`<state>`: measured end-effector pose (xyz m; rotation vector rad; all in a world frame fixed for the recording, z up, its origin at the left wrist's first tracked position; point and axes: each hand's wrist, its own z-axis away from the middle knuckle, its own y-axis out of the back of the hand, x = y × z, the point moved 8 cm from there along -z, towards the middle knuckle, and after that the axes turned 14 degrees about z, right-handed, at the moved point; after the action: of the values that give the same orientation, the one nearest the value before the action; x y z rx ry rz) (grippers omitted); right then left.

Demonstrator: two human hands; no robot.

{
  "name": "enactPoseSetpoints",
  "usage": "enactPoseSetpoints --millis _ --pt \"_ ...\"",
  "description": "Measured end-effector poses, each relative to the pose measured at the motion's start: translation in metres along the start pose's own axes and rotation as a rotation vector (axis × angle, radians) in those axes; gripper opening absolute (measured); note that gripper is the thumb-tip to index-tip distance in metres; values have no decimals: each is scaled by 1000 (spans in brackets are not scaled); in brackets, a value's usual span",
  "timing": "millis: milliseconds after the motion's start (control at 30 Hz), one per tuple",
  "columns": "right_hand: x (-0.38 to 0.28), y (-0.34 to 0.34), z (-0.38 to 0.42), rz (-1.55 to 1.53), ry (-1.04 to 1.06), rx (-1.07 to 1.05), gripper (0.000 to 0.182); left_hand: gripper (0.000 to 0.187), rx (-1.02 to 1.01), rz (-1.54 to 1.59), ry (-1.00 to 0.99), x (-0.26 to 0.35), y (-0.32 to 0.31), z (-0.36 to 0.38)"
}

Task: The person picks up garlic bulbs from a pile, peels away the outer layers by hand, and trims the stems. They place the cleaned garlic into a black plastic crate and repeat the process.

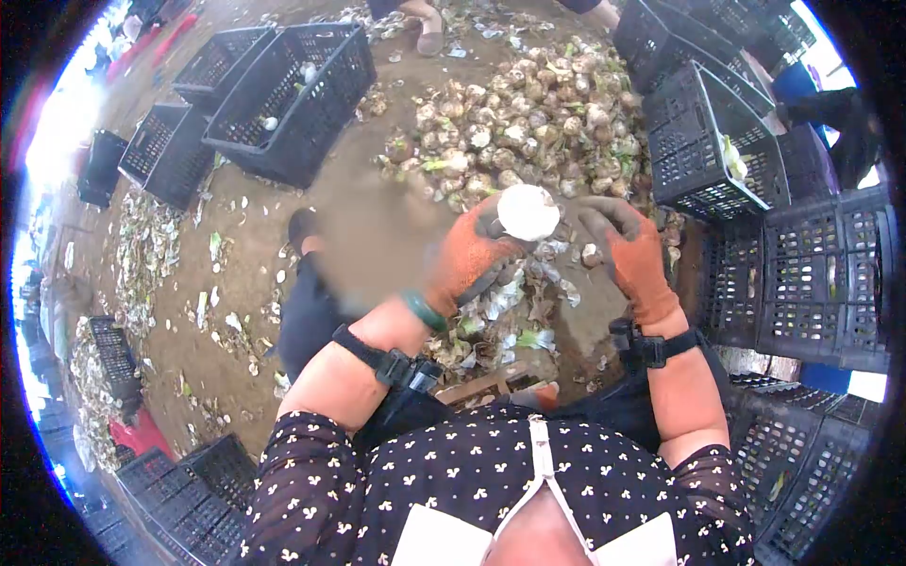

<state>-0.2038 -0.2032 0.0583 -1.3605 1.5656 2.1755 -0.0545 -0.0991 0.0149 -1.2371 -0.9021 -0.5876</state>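
Note:
My left hand, in an orange glove with grey fingers, is closed around a smooth, round white bulb that looks like a peeled onion or garlic. Just to the right of the bulb, my right hand wears a matching glove. Its fingers are apart and slightly bent, with nothing visible between them. Beyond both hands lies a heap of brownish-white bulbs, some with green stem ends. Loose papery peelings lie on the ground beneath my hands.
Black plastic crates stand at the upper left and the right, where a stacked crate is close to my right arm. More crates are at the lower left. Scraps litter the dirt floor. Another person's foot shows beyond the heap.

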Motion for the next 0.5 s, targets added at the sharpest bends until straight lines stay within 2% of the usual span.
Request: enactPoseSetpoints --millis 33,67,133,167,233,267,300,333,367,400,433,500 --pt "9 -6 1 -299 -151 -46 27 48 -11 3 5 3 -7 1" --pt "6 -7 4 -295 -161 -34 27 49 -5 -119 -54 10 -13 2" --pt "-4 -30 13 -630 -243 -236 25 45 19 -395 -229 17 -20 6" --pt "0 -29 14 -633 -249 -227 25 45 9 -394 -223 14 -22 6" --pt "-17 -32 14 -46 134 -263 20 39 67 -719 -123 6 -15 7" --pt "-29 -35 27 -26 313 -293 27 39 66 -722 -124 6 -13 5" --pt "-32 -38 30 -25 316 -290 27 38 86 -707 -36 1 -7 1" --pt "-29 -35 26 -320 196 -209 32 37 105 -688 49 -5 -2 -2" --pt "-24 -33 24 -608 74 -117 37 37 96 -685 39 -6 -4 1" --pt "-16 -36 24 -844 2 -81 45 37 81 -811 44 -8 -9 7" --pt "-19 -34 22 -820 28 -46 45 37 60 -933 31 -9 -15 9" --pt "-5 -56 26 -552 -217 -327 39 40 -17 -1083 -88 -11 -26 17"
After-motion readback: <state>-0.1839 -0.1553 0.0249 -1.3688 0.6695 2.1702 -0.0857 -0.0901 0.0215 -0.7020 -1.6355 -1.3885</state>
